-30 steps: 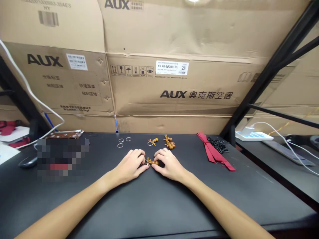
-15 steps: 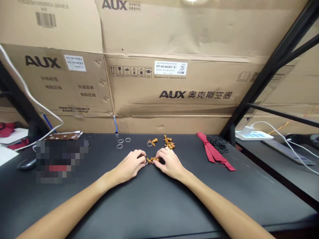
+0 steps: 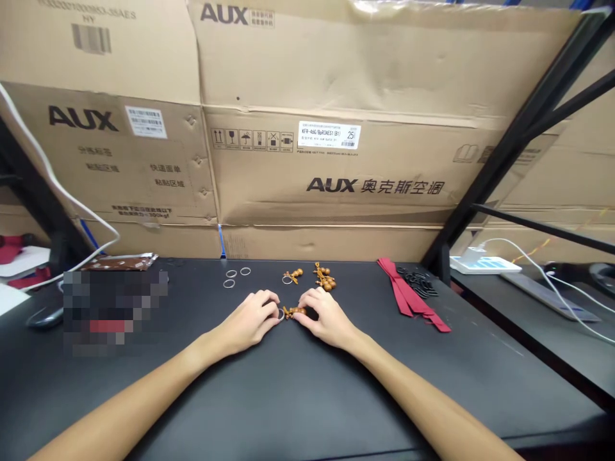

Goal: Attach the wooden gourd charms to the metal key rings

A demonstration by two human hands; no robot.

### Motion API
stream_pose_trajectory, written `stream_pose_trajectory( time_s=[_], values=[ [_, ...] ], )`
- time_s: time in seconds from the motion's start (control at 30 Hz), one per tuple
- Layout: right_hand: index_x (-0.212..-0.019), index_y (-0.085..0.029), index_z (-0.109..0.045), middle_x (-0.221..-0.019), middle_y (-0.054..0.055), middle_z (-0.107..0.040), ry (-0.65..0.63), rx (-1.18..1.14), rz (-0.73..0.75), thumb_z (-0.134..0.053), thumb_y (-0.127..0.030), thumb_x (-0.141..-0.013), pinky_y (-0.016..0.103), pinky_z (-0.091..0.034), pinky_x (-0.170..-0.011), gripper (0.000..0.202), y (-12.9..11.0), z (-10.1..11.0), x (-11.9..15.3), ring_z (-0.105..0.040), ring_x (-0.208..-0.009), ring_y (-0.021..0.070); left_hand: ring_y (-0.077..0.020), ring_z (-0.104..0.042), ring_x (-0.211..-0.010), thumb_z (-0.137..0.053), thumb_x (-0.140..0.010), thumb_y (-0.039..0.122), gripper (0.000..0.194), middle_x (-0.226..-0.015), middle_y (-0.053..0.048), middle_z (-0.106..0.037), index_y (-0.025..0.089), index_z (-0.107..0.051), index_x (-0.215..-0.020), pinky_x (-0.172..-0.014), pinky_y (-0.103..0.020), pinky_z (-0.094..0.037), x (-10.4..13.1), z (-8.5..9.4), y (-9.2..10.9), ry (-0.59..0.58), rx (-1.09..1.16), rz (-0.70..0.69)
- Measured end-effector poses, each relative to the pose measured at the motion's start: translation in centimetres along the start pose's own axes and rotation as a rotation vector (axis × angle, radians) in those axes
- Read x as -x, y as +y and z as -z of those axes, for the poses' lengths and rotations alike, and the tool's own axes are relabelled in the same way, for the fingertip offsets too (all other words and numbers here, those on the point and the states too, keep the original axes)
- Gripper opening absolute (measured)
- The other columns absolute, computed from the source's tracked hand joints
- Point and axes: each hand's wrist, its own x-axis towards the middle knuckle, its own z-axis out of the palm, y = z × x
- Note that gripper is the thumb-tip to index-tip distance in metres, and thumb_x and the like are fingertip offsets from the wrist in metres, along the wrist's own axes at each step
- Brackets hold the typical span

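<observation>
Near the middle of the black table, my left hand point(image 3: 254, 320) pinches a small metal split ring point(image 3: 281, 314) between thumb and fingers. Facing it, my right hand point(image 3: 327, 318) is closed on a brown wooden gourd pendant point(image 3: 296, 312) with an orange-yellow cord. The cord end lies right at the ring; I cannot tell whether the two are joined. Just beyond my hands lies another gourd pendant point(image 3: 295, 274) with a ring at its side. A small pile of gourd pendants point(image 3: 327, 280) sits behind my right hand. Several loose split rings point(image 3: 231, 274) lie beyond my left hand.
Red ribbon strips point(image 3: 401, 288) and a heap of black pieces point(image 3: 419, 282) lie at the right. A brown packet point(image 3: 122, 262) and a dark mouse point(image 3: 45, 317) are at the left, beside a blurred patch. Cardboard point(image 3: 312, 211) walls the back; a white power strip point(image 3: 485, 264) stands far right.
The view has shifted slightly. Both hands stay in nearly the same place, with the same ring and gourd pendant between them.
</observation>
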Motion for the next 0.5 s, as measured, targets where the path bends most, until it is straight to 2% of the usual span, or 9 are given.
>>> stream_pose_trajectory(
  time_s=[0.17, 0.37, 0.5],
  values=[
    [-0.088, -0.021, -0.061, -0.094, 0.003, -0.064, -0.055, -0.068, 0.073, -0.060, -0.033, -0.089, 0.034, -0.043, -0.082, 0.012, -0.57, 0.17, 0.15, -0.053, -0.087, 0.0180, -0.0199, -0.053, -0.097, -0.049, -0.093, 0.025, 0.011, -0.111, -0.006, -0.054, 0.020, -0.055, -0.086, -0.088, -0.036, -0.043, 0.04, -0.19, -0.09, 0.021, 0.023, 0.000],
    [-0.081, -0.020, -0.061, -0.088, 0.003, -0.064, 0.026, 0.014, -0.040, -0.063, -0.031, -0.087, 0.034, -0.042, -0.080, 0.012, -0.18, 0.07, 0.01, -0.054, -0.085, 0.0188, -0.0197, -0.052, -0.100, -0.046, -0.094, 0.022, 0.014, -0.112, -0.005, -0.053, 0.021, -0.058, -0.087, -0.090, -0.035, -0.043, 0.07, -0.14, -0.05, 0.012, 0.044, -0.018],
    [-0.088, -0.022, -0.061, -0.093, 0.003, -0.064, -0.030, -0.052, 0.040, -0.059, -0.035, -0.090, 0.032, -0.043, -0.080, 0.013, -0.44, 0.19, 0.19, -0.054, -0.086, 0.0176, -0.0206, -0.053, -0.098, -0.050, -0.092, 0.026, 0.010, -0.110, -0.006, -0.054, 0.020, -0.059, -0.090, -0.087, -0.036, -0.044, 0.06, -0.12, 0.01, 0.033, 0.016, 0.000]
  ],
)
